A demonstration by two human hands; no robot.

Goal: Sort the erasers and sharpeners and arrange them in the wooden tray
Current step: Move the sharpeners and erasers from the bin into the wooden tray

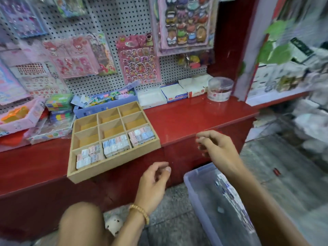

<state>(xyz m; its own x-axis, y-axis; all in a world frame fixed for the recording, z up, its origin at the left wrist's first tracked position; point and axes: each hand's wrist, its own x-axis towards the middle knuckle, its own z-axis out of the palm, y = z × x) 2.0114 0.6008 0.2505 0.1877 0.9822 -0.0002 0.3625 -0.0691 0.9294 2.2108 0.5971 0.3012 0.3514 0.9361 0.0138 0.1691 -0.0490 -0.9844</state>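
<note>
Tray (113, 167): 9 o'clock of your hands, front three cells filled | Left hand (152, 185): loosely curled, empty | Right hand (216, 148): curled, contents unclear | Bin (200, 190): 5 o'clock, stock blurred | Advice: take one kind only, fill middle row squarely.

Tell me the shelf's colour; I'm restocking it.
Glossy dark red shelf, under the wooden tray; head view.
</note>
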